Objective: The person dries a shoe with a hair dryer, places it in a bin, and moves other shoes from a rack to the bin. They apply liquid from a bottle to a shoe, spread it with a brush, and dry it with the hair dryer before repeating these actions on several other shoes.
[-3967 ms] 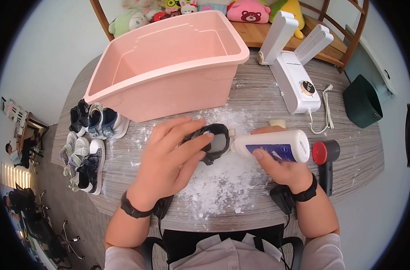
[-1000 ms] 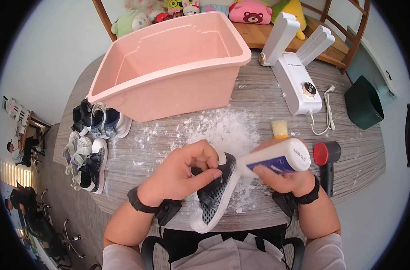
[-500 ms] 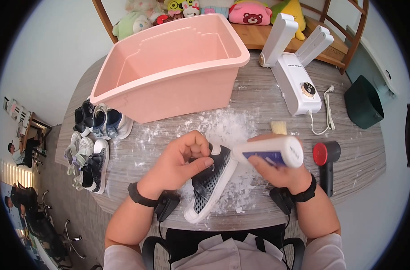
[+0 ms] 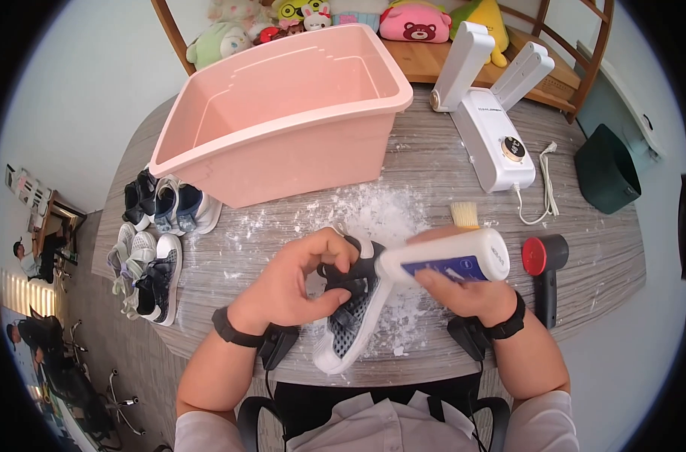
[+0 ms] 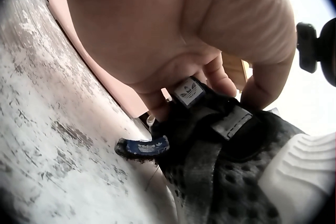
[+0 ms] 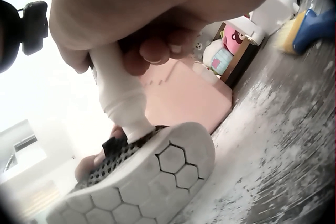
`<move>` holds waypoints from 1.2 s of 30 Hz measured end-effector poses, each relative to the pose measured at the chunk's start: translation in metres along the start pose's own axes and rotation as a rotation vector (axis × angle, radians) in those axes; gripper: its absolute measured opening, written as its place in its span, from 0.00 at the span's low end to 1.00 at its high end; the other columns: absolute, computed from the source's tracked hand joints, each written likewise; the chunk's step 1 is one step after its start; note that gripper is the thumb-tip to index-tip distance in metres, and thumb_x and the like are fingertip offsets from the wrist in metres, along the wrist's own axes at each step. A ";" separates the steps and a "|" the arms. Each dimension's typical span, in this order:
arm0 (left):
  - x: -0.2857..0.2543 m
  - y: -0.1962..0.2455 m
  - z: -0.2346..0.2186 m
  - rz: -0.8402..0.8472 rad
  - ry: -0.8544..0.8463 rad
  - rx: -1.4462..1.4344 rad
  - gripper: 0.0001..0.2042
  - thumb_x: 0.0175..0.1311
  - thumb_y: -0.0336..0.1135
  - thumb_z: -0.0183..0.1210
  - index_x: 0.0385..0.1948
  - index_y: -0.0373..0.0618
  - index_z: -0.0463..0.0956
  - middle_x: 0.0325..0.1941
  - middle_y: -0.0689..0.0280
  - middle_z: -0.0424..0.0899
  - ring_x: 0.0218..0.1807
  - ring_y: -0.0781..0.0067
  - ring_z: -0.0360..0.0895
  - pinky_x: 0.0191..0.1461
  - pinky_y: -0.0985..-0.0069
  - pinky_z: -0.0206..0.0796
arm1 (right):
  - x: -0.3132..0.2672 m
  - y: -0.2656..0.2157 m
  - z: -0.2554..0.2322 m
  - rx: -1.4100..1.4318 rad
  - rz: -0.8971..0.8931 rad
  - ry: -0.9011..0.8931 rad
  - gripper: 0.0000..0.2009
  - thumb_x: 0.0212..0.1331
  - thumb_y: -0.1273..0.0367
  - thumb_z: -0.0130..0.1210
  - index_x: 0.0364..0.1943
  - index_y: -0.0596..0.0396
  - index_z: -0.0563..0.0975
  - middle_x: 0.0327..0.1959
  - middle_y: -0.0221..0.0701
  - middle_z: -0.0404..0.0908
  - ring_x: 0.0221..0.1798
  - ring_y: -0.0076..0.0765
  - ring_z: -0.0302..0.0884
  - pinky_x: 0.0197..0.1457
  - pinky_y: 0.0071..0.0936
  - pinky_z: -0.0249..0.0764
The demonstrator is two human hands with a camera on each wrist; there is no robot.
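My left hand (image 4: 286, 280) grips a dark mesh sneaker (image 4: 346, 328) with a white sole at its collar, toe pointing toward me. The left wrist view shows my fingers at the tongue (image 5: 189, 92) with its logo tag, and a loose strap end (image 5: 142, 147) with a blue patch. In my right hand (image 4: 475, 295) is a white squeeze bottle (image 4: 463, 248) with a blue label, lying nearly level. Its narrow nozzle end (image 6: 137, 124) meets the sneaker's upper side in the right wrist view, above the hexagon-patterned sole (image 6: 131, 195).
White residue (image 4: 380, 211) covers the middle of the table. A pink tub (image 4: 282, 154) stands behind. Several shoes (image 4: 158, 267) line the left. To the right are a brush (image 4: 464, 214), a white shoe dryer (image 4: 490, 139), a red-and-black hair dryer (image 4: 546, 256) and a dark green bin (image 4: 608, 169).
Since the oldest frame, the sneaker has turned so its toe points toward me, and my left fingers have curled in at its collar. Lately it has tilted slightly; the bottle stays against it.
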State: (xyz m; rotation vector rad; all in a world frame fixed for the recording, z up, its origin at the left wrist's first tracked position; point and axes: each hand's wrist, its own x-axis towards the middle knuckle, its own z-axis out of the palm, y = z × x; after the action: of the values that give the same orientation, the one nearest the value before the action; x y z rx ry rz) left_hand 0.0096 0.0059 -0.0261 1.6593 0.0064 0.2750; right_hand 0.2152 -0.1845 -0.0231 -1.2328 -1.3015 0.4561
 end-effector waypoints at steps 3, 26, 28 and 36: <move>0.001 0.001 0.001 -0.003 0.005 0.006 0.16 0.54 0.18 0.65 0.43 0.44 0.72 0.50 0.64 0.79 0.52 0.75 0.75 0.63 0.73 0.66 | -0.003 -0.005 0.000 0.051 0.108 0.065 0.12 0.57 0.73 0.72 0.44 0.62 0.85 0.39 0.37 0.90 0.39 0.24 0.88 0.43 0.24 0.83; 0.002 0.002 0.003 0.047 -0.033 0.090 0.12 0.54 0.17 0.63 0.32 0.43 0.70 0.38 0.68 0.77 0.43 0.79 0.71 0.54 0.78 0.65 | 0.005 -0.007 0.004 -0.147 -0.131 -0.046 0.15 0.51 0.70 0.74 0.44 0.59 0.87 0.40 0.37 0.91 0.36 0.37 0.90 0.41 0.28 0.84; 0.003 0.004 0.007 0.054 -0.004 0.062 0.13 0.54 0.17 0.63 0.31 0.44 0.67 0.37 0.68 0.77 0.42 0.78 0.70 0.52 0.78 0.65 | 0.005 -0.008 0.000 -0.136 -0.092 -0.024 0.15 0.52 0.70 0.74 0.44 0.59 0.87 0.39 0.36 0.91 0.36 0.34 0.90 0.41 0.26 0.84; -0.004 -0.001 0.001 -0.059 0.065 -0.007 0.13 0.55 0.18 0.66 0.28 0.46 0.69 0.37 0.66 0.81 0.40 0.78 0.75 0.49 0.78 0.67 | -0.002 -0.002 0.001 -0.035 0.022 -0.058 0.12 0.53 0.71 0.74 0.41 0.60 0.87 0.37 0.36 0.91 0.35 0.29 0.89 0.40 0.24 0.83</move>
State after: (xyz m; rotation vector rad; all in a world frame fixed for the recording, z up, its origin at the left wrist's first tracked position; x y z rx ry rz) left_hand 0.0057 0.0046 -0.0280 1.6399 0.1026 0.2838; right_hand 0.2128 -0.1865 -0.0225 -1.2728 -1.3513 0.4897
